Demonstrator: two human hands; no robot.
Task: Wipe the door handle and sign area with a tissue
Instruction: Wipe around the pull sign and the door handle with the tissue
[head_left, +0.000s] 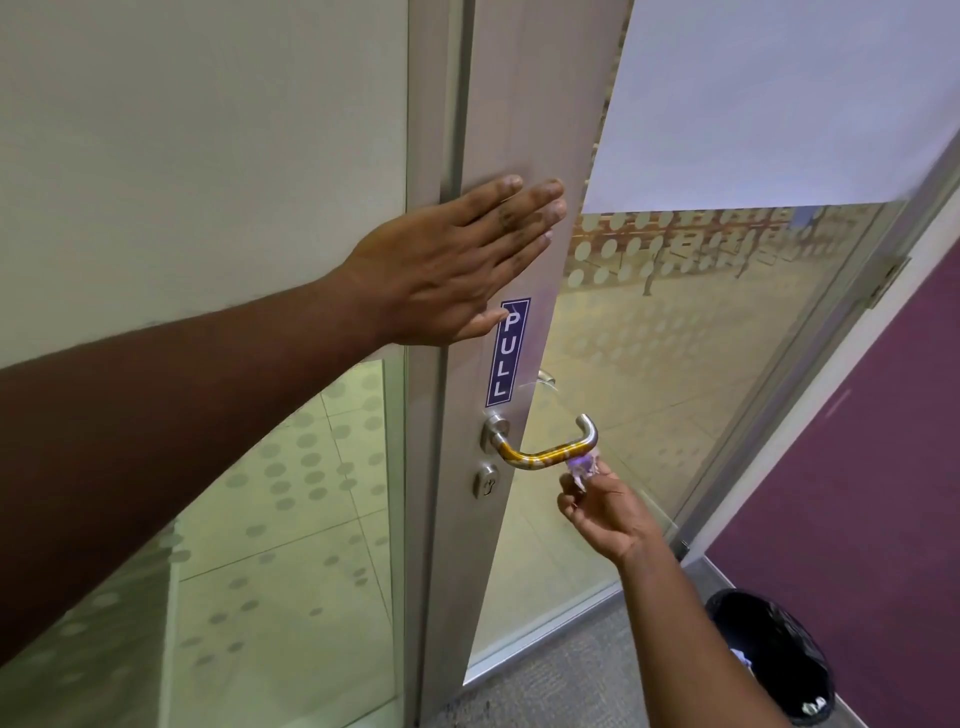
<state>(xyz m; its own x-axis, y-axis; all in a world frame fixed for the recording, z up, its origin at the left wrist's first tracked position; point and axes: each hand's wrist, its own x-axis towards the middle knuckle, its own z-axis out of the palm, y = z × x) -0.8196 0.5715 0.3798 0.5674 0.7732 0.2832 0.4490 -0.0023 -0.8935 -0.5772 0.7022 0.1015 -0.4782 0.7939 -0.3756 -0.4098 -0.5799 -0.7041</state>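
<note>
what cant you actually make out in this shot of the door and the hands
- Head view: most of the crumpled white tissue is hidden inside the right hand pinching it; its full shape is unclear.
- Contents of the black-lined waste bin are too small to identify, and the frame edge cuts off its base.
- The blue PULL sign has its top corner covered by the left hand thumb.
- The second handle behind the door edge is mostly hidden.

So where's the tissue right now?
In the head view the tissue is a small wad pinched in the right hand, lower centre-right, held against the outer bend of the door handle, below the PULL sign.
</note>
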